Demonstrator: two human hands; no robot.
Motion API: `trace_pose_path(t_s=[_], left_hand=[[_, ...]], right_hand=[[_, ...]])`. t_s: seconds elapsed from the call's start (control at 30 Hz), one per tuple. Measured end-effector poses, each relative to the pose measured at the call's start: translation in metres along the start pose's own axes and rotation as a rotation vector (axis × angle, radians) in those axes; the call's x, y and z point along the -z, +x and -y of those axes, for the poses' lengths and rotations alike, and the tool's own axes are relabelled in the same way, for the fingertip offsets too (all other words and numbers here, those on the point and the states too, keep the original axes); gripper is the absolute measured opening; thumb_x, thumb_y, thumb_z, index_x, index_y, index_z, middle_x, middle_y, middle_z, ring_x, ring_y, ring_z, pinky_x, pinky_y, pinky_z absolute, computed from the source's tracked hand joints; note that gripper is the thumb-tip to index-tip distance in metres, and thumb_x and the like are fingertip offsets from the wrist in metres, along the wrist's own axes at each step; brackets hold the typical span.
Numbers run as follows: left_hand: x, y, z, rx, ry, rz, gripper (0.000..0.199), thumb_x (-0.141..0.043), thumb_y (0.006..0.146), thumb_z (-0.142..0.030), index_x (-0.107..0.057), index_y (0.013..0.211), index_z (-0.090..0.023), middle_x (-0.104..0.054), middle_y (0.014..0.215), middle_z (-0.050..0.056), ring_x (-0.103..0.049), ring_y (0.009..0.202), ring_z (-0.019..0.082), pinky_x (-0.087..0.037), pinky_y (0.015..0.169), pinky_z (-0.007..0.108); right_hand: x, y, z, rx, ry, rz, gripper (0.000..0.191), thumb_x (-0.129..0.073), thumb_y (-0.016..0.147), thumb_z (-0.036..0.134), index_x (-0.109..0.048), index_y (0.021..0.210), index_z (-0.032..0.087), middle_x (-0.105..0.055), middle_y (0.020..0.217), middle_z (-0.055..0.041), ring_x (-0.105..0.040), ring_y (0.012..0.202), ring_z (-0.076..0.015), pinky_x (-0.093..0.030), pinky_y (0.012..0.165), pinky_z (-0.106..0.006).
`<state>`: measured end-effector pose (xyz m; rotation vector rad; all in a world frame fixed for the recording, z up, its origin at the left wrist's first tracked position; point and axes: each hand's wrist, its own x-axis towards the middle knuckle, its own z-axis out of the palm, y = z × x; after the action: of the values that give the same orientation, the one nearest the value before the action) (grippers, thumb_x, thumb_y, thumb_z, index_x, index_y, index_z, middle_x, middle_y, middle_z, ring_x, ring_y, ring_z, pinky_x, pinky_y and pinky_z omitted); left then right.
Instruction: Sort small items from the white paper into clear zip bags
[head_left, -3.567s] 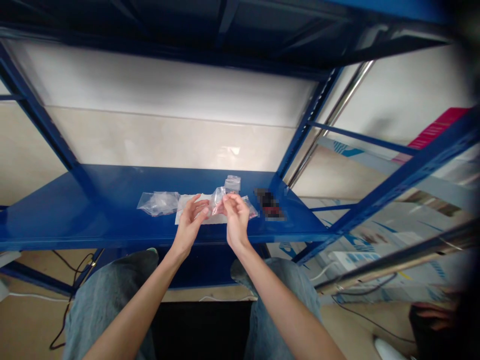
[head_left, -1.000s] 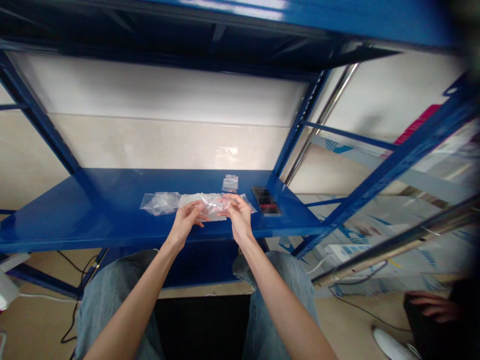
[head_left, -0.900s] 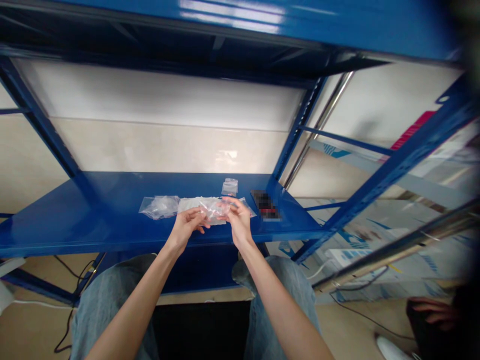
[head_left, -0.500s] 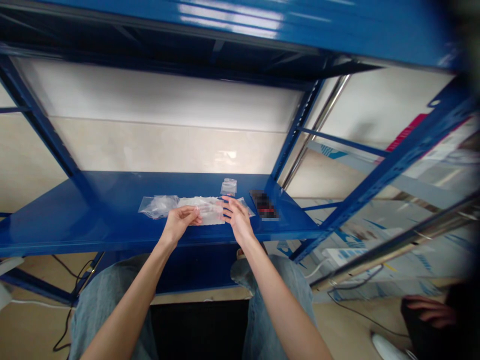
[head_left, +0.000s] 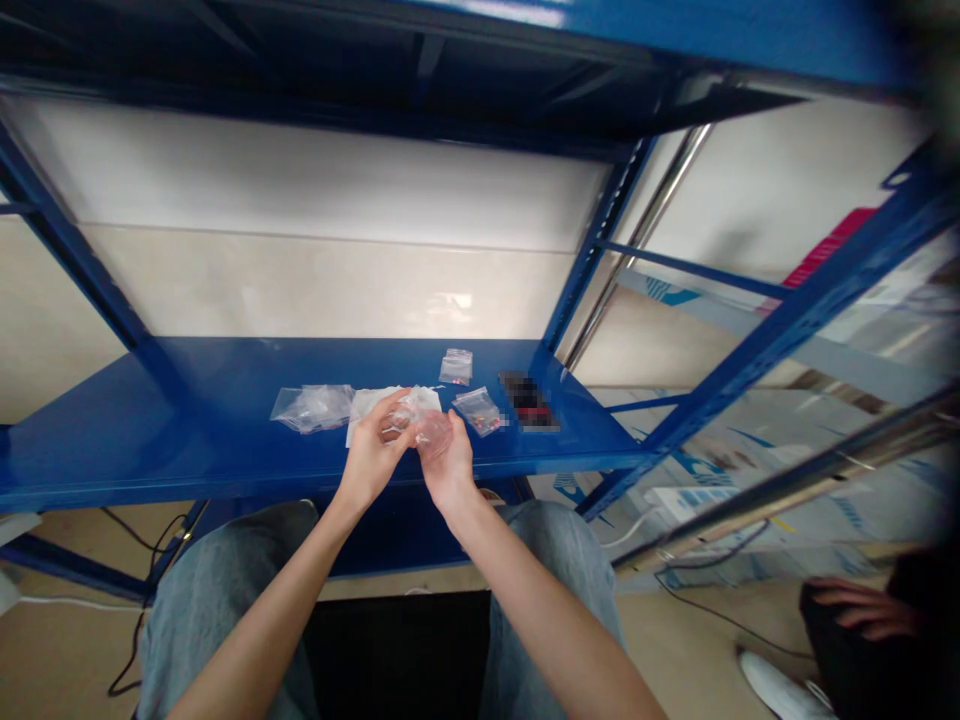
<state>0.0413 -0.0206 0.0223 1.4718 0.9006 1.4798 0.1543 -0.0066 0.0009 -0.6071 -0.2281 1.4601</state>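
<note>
**Left hand** [head_left: 371, 455]: narrow pinch, the fingers [head_left: 396, 412] curled over the upper edge of a small clear plastic bag [head_left: 424, 430].

**Right hand** [head_left: 448, 465]: likewise narrow, the fingertips [head_left: 444, 424] set against the opposite side of the same bag.

**Held item:** the bag is carried between both hands, just above the front edge of a blue steel shelf [head_left: 187, 425]. It is thin, glossy and creased; any contents cannot be told. Film this thin is judged best handled with a light pinch near its edges, the hands kept close together so that it neither crumples nor slips.

**On the shelf, near the hands:** a white sheet [head_left: 367, 405] lies just behind the left hand, with a larger clear plastic bag [head_left: 313, 407] beside it toward the left. A small zip bag [head_left: 455, 367] lies near the back, and a second small bag with reddish contents [head_left: 478, 411] lies just beyond the right hand. A pixelated dark object [head_left: 529, 402] lies near the right upright [head_left: 592, 250].

**Beyond the shelf:** jeans [head_left: 225, 610] are seen below the front edge. A co-worker's hand [head_left: 862, 610] is seen at the lower right, with a white shoe [head_left: 776, 685] on the floor.
</note>
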Motion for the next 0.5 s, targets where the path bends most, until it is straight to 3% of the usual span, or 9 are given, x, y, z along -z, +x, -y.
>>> trace_pose_path(t_s=[0.1, 0.3, 0.5], left_hand=[[-0.0037, -0.0026, 0.0005, -0.02, -0.036, 0.024, 0.061, -0.077, 0.08, -0.035, -0.058, 0.136, -0.023, -0.068, 0.117, 0.01, -0.069, 0.099, 0.023, -0.061, 0.08, 0.034], [-0.0082, -0.0067, 0.0019, -0.03, -0.037, 0.114, 0.066, -0.073, 0.085, -0.035, -0.048, 0.146, -0.023, -0.069, 0.124, 0.012, -0.069, 0.104, 0.023, -0.058, 0.091, 0.04], [-0.0099, -0.0104, 0.0016, -0.082, 0.186, 0.048, 0.04, -0.066, 0.09, -0.035, -0.066, 0.127, -0.02, -0.07, 0.127, 0.011, -0.068, 0.111, 0.028, -0.053, 0.098, 0.044]], right_hand=[[0.0006, -0.0008, -0.0007, 0.01, 0.027, -0.007, 0.033, -0.044, 0.097, 0.032, -0.066, 0.076, 0.019, -0.075, 0.075, -0.0031, -0.069, 0.066, -0.016, -0.056, 0.062, -0.027], [0.0006, -0.0009, 0.0025, -0.025, 0.118, -0.036, 0.044, -0.031, 0.102, 0.029, -0.065, 0.074, 0.02, -0.072, 0.067, -0.0007, -0.066, 0.06, -0.0133, -0.055, 0.059, -0.024], [0.0044, -0.0004, -0.0043, 0.013, 0.116, -0.092, 0.038, -0.035, 0.1, 0.029, -0.062, 0.076, 0.021, -0.07, 0.068, -0.0001, -0.067, 0.062, -0.0137, -0.057, 0.066, -0.025]])
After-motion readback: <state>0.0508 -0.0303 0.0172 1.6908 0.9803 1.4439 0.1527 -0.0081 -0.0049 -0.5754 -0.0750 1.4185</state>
